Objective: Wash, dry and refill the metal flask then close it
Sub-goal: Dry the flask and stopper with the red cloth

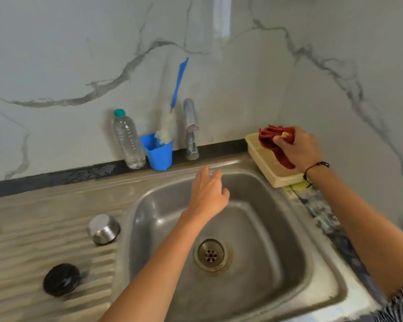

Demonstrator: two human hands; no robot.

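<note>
Everything here sits around the steel sink (289,228). The person's right hand (298,147) is at its far right corner, fingers bunched and pinching a dark red cloth (273,145) over a cream plastic tray (265,166) that rests on the sink's rim. The left hand (207,194) hangs over the far edge of the basin, fingers loosely spread and holding nothing, reaching toward the tap (191,129) that stands behind the sink.

The flask's body is nowhere that I can see. Only what look like its parts lie on the ribbed draining board left of the sink: a small steel cup (104,228), mouth down, just beside the basin, and a round black stopper (61,278) nearer the person, well apart from the cup.

Behind the sink, left of the tap, a blue holder (158,154) carries a long-handled bottle brush (170,117), and beside that stands a clear water bottle (128,140), which I would guess is for the refill.

With the cloth in hand, drying seems the step at hand. The steel cup should be light and rigid but slick if wet; best taken round its side wall with the cloth between fingers and metal. The stopper, plastic by the look of it, should grip easily by its rim.
</note>
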